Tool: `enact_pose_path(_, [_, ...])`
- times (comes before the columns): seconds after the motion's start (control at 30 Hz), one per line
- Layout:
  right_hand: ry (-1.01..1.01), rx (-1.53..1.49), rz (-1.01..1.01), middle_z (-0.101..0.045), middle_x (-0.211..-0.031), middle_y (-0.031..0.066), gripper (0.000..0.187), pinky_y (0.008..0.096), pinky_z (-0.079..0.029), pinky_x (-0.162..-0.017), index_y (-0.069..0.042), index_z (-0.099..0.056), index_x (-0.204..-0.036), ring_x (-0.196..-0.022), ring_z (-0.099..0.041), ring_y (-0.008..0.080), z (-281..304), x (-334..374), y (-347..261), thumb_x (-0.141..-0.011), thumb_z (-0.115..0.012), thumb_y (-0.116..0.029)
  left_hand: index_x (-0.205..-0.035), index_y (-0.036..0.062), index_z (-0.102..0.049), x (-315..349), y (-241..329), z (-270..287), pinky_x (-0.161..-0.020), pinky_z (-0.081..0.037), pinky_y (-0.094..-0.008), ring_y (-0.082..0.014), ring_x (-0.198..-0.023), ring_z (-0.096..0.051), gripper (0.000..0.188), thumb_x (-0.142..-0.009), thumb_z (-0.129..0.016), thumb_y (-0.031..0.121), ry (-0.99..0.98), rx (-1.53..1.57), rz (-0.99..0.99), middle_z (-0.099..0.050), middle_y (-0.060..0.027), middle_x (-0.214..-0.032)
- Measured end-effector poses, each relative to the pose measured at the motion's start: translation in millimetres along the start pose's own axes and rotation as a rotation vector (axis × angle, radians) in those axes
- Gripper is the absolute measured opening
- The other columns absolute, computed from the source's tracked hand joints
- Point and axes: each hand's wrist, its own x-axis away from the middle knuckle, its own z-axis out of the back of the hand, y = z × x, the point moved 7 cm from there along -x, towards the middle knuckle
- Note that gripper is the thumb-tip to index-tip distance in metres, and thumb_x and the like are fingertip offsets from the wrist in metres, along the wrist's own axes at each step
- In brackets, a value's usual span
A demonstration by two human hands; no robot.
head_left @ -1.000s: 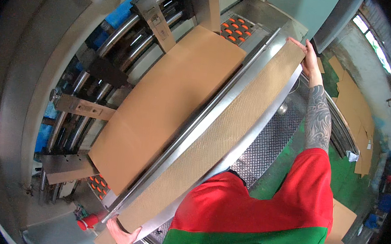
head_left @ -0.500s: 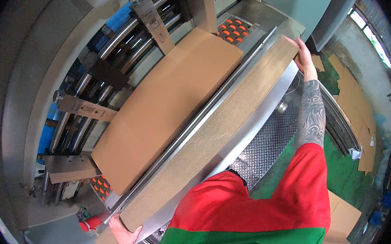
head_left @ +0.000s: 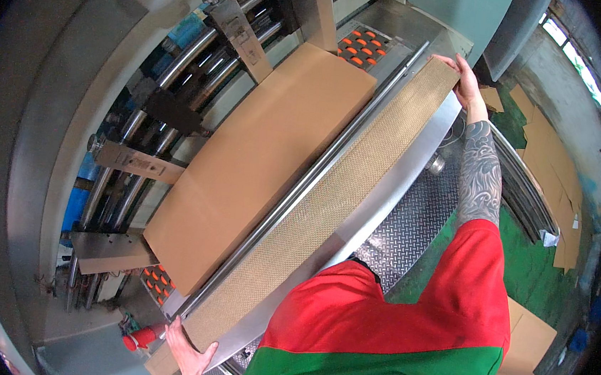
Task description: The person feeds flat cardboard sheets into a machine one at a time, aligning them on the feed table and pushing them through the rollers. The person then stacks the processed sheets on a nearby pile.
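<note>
A long stack of corrugated cardboard sheets (head_left: 328, 200) lies slantwise in front of me, its fluted edges facing up. At its lower left end my left hand (head_left: 187, 352) cups the corner, thumb on the near side and fingers on the far side. My right hand (head_left: 464, 84) grips the upper right end, fingertips curled over the corner. A smooth brown cardboard sheet (head_left: 263, 166) lies flat just beyond, in the machine. A shiny metal bar (head_left: 308, 177) runs between it and the stack. Below the stack shows a pale metal ledge (head_left: 373, 219).
Steel guide plates (head_left: 239, 36) and rollers stand on the far side, with orange roller wheels (head_left: 363, 48) at both ends of the bed. A red knob (head_left: 137, 340) sits at lower left. Diamond-plate metal (head_left: 411, 226) lies beside me; loose cardboard (head_left: 548, 173) is at the right.
The view has shifted very slightly. Both hands stay at the ends of the stack; the fingers of my right hand reach a little further over its corner.
</note>
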Motion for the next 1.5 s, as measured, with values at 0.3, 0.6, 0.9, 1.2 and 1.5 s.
enact_pose_path(0.3, [0.073,0.133,-0.004,-0.063,-0.150,0.0105,0.066,0.0387,-0.038,-0.121,-0.001,-0.057,-0.150,-0.139,-0.057,0.0232,5.2,-0.2,2.6,-0.114,-0.027,-0.048,-0.155,-0.0004,-0.040,-4.7,5.9,1.9,-0.125,-0.025,-0.0596,-0.0485,-0.145,-0.039,0.120,-0.062,-0.089,0.059,-0.011,-0.019,-0.031,-0.048,-0.0244,-0.153])
enact_pose_path(0.6, [-0.059,-0.034,-0.041,-0.050,-0.161,0.0127,0.067,0.0406,-0.031,-0.126,-0.001,-0.047,-0.158,-0.149,-0.046,0.0246,-9.2,13.5,-9.9,-0.114,-0.022,-0.045,-0.139,-0.0030,-0.051,-8.0,8.2,3.6,-0.112,-0.036,-0.0573,-0.0447,-0.124,-0.051,0.108,-0.062,-0.087,0.064,0.050,0.001,-0.048,-0.056,-0.0239,-0.125])
enact_pose_path(0.9, [-0.049,-0.068,-0.020,-0.050,-0.162,0.0126,0.067,0.0386,-0.032,-0.125,-0.001,-0.053,-0.155,-0.148,-0.047,0.0245,-16.5,8.6,-25.0,-0.114,-0.021,-0.045,-0.140,-0.0016,-0.051,-3.5,-2.6,-2.0,-0.113,-0.036,-0.0582,-0.0458,-0.127,-0.050,0.108,-0.059,-0.091,0.058,0.043,0.002,-0.034,-0.056,-0.0249,-0.129])
enact_pose_path(1.2, [0.105,0.453,0.133,-0.062,-0.150,0.0136,0.068,0.0392,-0.039,-0.121,-0.003,-0.060,-0.148,-0.138,-0.058,0.0254,-6.8,2.0,-58.7,-0.111,-0.031,-0.052,-0.140,-0.0012,-0.052,-3.0,2.1,0.4,-0.115,-0.036,-0.0595,-0.0464,-0.131,-0.050,0.110,-0.061,-0.088,0.066,0.042,0.052,-0.008,-0.057,-0.0254,-0.136])
enact_pose_path(1.5, [-0.520,1.186,0.659,-0.049,-0.163,0.0133,0.053,0.0423,-0.027,-0.128,-0.004,-0.049,-0.158,-0.153,-0.042,0.0271,-316.1,138.6,-46.8,-0.114,-0.040,-0.032,-0.136,-0.0001,-0.058,0.6,8.6,26.7,-0.113,-0.040,-0.0510,-0.0364,-0.124,-0.058,0.098,-0.071,-0.082,0.070,0.176,0.072,-0.088,-0.063,-0.0180,-0.126])
